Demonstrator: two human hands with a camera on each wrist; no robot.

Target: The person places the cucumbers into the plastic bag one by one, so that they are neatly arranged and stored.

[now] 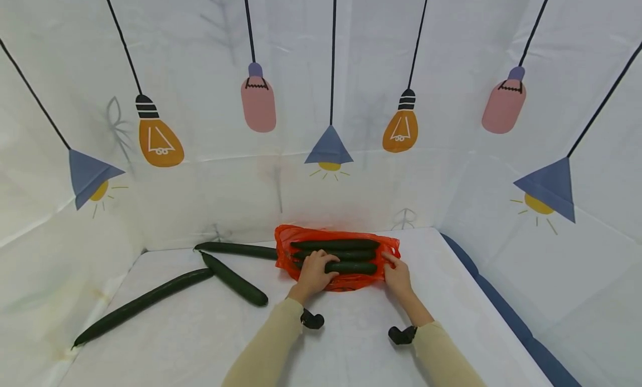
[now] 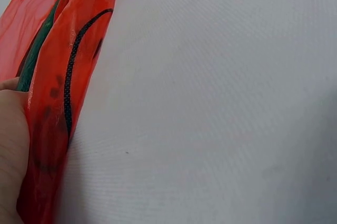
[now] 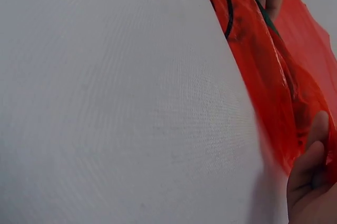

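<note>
Three dark green cucumbers [image 1: 335,245] lie side by side in a red plastic bag [image 1: 346,285], whose top side is open. My left hand [image 1: 313,272] reaches over the bag's near edge and grips the nearest cucumber [image 1: 357,267], covering its left part. In the left wrist view, a strip of that cucumber [image 2: 36,58] shows beside the thumb. At the bag's right end, my right hand [image 1: 398,276] pinches the red film. The right wrist view shows its fingers [image 3: 310,155] bent at the bag's edge [image 3: 295,124].
Left of the bag, a long cucumber [image 1: 236,249] lies along the back of the white table [image 1: 351,342]. A shorter cucumber [image 1: 236,281] and another long one [image 1: 142,303] lie nearer, their ends close together. A white curtain [image 1: 215,192] with printed lamps stands behind.
</note>
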